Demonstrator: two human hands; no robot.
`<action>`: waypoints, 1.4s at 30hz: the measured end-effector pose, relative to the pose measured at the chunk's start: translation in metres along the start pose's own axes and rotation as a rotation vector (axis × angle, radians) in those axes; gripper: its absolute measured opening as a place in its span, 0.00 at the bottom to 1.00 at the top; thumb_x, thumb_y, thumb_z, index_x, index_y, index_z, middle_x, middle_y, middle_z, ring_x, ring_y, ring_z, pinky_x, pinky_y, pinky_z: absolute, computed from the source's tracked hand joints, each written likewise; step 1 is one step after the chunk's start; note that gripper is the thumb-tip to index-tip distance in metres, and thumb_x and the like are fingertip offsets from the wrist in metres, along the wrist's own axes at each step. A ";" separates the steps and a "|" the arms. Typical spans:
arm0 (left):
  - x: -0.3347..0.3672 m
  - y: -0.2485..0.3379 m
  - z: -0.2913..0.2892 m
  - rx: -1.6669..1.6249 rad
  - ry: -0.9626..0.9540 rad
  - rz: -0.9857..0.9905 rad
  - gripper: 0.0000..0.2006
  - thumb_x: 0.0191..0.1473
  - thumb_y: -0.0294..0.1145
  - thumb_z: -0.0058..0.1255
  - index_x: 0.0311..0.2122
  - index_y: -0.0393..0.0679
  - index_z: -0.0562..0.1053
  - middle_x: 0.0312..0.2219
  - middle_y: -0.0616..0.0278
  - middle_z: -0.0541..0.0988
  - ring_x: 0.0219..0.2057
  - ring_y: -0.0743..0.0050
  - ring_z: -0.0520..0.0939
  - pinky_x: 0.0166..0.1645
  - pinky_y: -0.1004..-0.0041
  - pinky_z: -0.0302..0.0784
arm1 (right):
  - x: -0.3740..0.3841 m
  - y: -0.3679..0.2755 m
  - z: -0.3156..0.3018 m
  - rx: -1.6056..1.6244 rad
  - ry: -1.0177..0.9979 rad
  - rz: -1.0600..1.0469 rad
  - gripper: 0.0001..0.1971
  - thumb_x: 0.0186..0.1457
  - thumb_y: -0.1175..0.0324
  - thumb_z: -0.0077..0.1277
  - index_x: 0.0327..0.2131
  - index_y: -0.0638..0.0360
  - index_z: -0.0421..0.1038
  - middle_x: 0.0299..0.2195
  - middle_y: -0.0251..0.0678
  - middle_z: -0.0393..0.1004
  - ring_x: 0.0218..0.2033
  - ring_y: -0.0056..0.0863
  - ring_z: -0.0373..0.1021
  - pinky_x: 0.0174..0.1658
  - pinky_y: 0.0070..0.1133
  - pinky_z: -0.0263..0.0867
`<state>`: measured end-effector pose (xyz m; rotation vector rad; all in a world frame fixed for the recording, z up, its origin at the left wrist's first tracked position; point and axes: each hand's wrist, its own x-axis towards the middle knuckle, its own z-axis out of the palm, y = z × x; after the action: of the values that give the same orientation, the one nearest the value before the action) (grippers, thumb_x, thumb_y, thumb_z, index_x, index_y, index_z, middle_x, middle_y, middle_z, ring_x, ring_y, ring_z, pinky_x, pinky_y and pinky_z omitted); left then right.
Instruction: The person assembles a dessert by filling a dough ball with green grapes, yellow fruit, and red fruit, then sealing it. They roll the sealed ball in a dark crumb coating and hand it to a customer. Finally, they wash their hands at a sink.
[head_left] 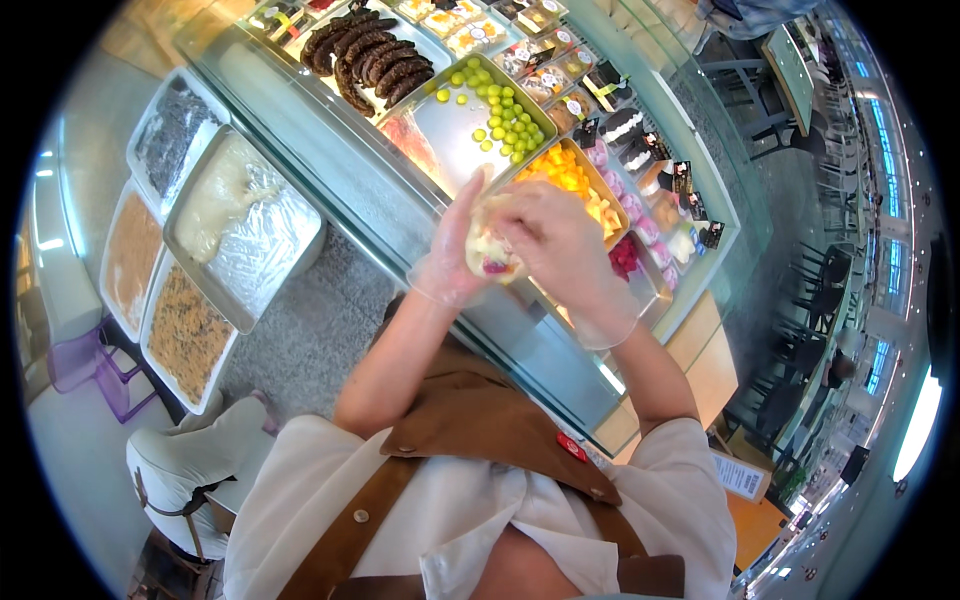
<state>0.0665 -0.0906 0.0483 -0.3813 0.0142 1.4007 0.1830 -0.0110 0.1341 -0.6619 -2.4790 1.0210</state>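
Both my hands wear clear plastic gloves and meet above the display counter. A pale, soft dough ball with white cream and a bit of red fruit showing lies cupped in my left hand. Over its top curl the fingers of my right hand, pinching the dough. Just beyond them is a metal tray holding green grapes, partly bare on its left side. Mango cubes fill a tray behind my right hand, and dark red fruit pieces show beside that wrist.
Dark curved pastries and packaged desserts fill the far part of the case. Its glass edge runs diagonally before me. At left stand a film-covered dough tray and a crumb tray. A person in pale trousers is at lower left.
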 end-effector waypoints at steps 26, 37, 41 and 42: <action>0.008 0.016 -0.029 -0.123 0.028 0.037 0.20 0.61 0.35 0.54 0.54 0.36 0.71 0.47 0.47 0.80 0.46 0.54 0.84 0.53 0.54 0.83 | 0.027 -0.002 -0.010 0.193 0.033 0.016 0.06 0.52 0.80 0.57 0.35 0.62 0.77 0.32 0.35 0.76 0.34 0.29 0.74 0.40 0.23 0.70; 0.009 0.000 0.013 -0.013 -0.138 0.082 0.27 0.68 0.41 0.39 0.67 0.40 0.60 0.63 0.38 0.66 0.62 0.43 0.71 0.66 0.49 0.69 | -0.045 0.015 -0.018 -0.289 0.179 -0.175 0.18 0.52 0.73 0.59 0.48 0.50 0.79 0.46 0.32 0.77 0.44 0.35 0.71 0.49 0.31 0.65; 0.008 -0.001 0.008 -0.011 -0.113 0.089 0.25 0.68 0.42 0.39 0.66 0.42 0.62 0.64 0.41 0.65 0.64 0.42 0.69 0.66 0.48 0.67 | -0.055 0.007 -0.019 -0.333 0.215 -0.137 0.17 0.56 0.69 0.56 0.51 0.50 0.78 0.50 0.33 0.75 0.48 0.30 0.68 0.53 0.29 0.62; 0.010 0.001 0.004 -0.052 -0.043 0.074 0.25 0.67 0.44 0.40 0.65 0.48 0.65 0.64 0.45 0.66 0.64 0.41 0.68 0.67 0.42 0.64 | -0.055 0.008 -0.019 -0.213 0.275 -0.091 0.17 0.58 0.68 0.54 0.51 0.51 0.77 0.51 0.33 0.74 0.50 0.29 0.67 0.53 0.28 0.61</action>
<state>0.0667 -0.0804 0.0496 -0.3973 -0.0433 1.4843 0.2401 -0.0258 0.1323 -0.6945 -2.3668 0.5932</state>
